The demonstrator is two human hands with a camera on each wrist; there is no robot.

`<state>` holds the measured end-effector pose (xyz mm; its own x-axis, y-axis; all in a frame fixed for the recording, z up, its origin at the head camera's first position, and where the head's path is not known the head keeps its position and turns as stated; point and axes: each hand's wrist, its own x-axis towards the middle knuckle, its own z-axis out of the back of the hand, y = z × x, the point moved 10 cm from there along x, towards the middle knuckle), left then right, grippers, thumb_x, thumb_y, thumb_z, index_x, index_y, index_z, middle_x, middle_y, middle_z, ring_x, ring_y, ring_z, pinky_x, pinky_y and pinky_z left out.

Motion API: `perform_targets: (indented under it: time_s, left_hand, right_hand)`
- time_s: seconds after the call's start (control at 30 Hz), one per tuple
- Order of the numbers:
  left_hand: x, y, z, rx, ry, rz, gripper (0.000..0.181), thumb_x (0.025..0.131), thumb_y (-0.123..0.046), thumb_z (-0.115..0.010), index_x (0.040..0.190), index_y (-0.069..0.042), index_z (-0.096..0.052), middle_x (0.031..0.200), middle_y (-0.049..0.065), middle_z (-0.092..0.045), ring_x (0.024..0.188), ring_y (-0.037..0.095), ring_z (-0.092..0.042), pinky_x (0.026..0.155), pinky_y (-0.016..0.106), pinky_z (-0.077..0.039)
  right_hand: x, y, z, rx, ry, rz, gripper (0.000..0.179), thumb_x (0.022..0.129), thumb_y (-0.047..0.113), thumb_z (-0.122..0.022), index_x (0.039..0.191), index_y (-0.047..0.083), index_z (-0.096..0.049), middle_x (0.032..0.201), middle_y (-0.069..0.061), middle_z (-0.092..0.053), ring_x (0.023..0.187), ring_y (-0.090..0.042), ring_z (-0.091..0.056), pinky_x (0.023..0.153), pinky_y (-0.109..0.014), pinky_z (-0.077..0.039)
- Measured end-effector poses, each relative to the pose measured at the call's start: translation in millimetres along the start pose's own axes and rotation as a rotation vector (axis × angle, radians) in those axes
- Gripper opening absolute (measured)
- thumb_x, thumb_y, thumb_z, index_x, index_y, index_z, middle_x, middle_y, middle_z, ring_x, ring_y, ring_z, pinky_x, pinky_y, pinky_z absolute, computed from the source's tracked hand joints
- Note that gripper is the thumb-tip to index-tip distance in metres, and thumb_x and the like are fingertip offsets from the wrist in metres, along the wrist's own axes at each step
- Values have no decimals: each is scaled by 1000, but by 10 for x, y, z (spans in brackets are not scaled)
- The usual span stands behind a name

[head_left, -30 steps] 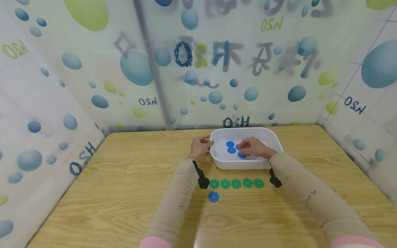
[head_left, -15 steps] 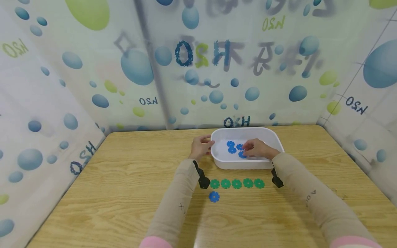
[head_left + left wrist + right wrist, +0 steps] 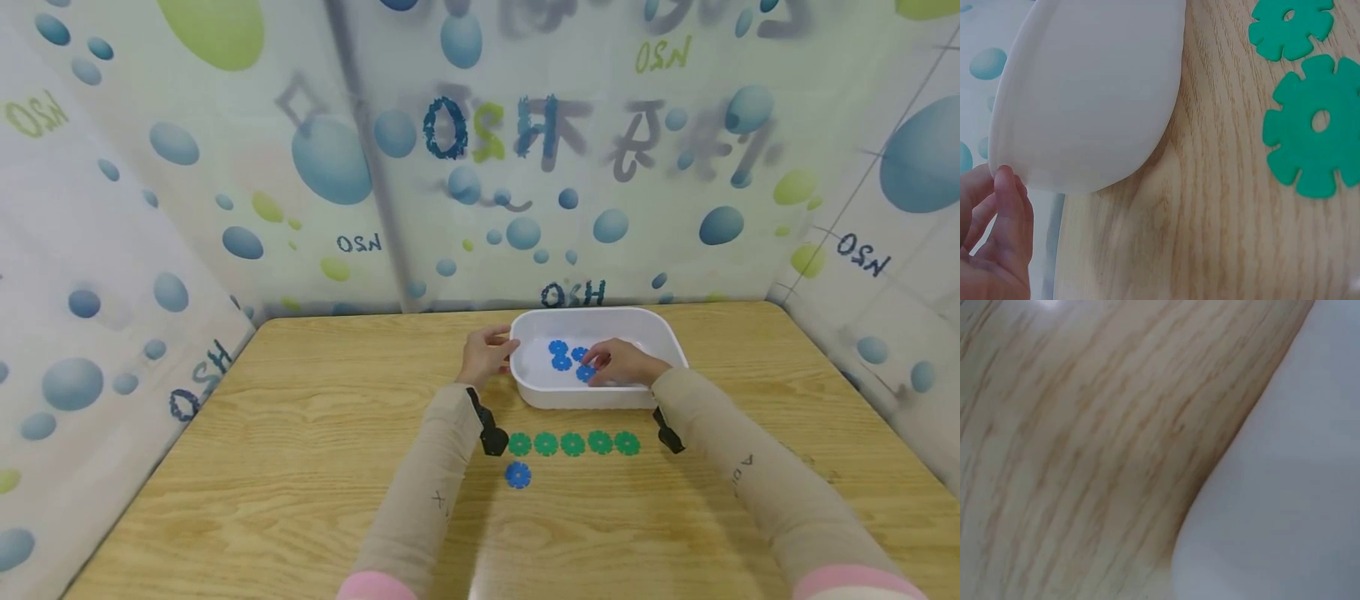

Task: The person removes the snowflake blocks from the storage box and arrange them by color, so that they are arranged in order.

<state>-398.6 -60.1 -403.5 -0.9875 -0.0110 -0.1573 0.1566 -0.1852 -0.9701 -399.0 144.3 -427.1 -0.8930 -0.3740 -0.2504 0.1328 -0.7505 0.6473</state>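
Note:
A white plastic tub [image 3: 585, 400] stands on the table with several blue notched plastic discs [image 3: 561, 362] inside. My left hand [image 3: 483, 357] holds its left end; in the left wrist view the thumb and fingers [image 3: 1007, 212] are at the rim. Inside the tub is my right hand [image 3: 621, 363], with index finger and thumb apart around the nearest blue disc [image 3: 585, 373], which lies on the tub floor. The right wrist view shows only the tub's outer wall [image 3: 1285, 512] and wood; the right hand is out of that frame.
In front of the tub, several green notched discs [image 3: 572, 443] lie in a row on the wooden table [image 3: 300, 467]. One blue disc [image 3: 517, 476] lies below the row's left end. A printed curtain [image 3: 450, 208] hangs behind the table.
My right hand drew back rightward from the blue discs, then moved down slightly to the nearest one. The left hand stays at the tub's rim.

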Motion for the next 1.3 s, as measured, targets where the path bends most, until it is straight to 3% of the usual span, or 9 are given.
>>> perform_targets:
  time_s: [0.23, 0.47, 0.67, 1.03, 1.3]
  left_hand:
    - [0, 19, -11, -9, 7, 4, 36, 82, -12, -63, 118, -9, -57, 103, 13, -56, 87, 29, -61, 66, 36, -53]
    - [20, 34, -28, 2, 9, 22, 37, 82, -14, -64, 118, -10, -57, 102, 11, -56, 86, 26, -61, 57, 26, -53]
    - [12, 10, -30, 1, 11, 24, 36, 82, -14, -63, 118, -12, -58, 100, 10, -56, 83, 24, -62, 55, 25, -52]
    - [26, 28, -18, -7, 5, 17, 36, 82, -14, -64, 118, -10, -58, 100, 11, -56, 84, 25, -62, 53, 23, -52]
    - [33, 44, -3, -2, -1, 20, 37, 82, -14, -64, 118, -10, -57, 101, 12, -56, 85, 27, -62, 59, 29, -54]
  right_hand:
    - [-19, 18, -4, -12, 1, 5, 30, 76, 11, -69, 105, 3, -62, 97, -11, -55, 89, -24, -48, 81, -37, -43]
    - [-7, -10, 2, -9, 18, 44, 27, 76, 12, -69, 100, 2, -61, 88, -7, -54, 83, -21, -47, 76, -32, -42]
    - [-22, 16, 30, 17, 19, 48, 25, 76, 9, -69, 96, 0, -58, 88, -7, -55, 82, -20, -48, 77, -32, -43]
    - [-49, 152, 85, -27, -15, 170, 15, 76, 3, -67, 88, -1, -61, 85, -10, -60, 82, -22, -55, 74, -35, -48]
    - [-105, 158, 108, 65, -22, 123, 17, 79, 2, -63, 95, -4, -61, 85, -10, -58, 76, -18, -55, 66, -28, -51]
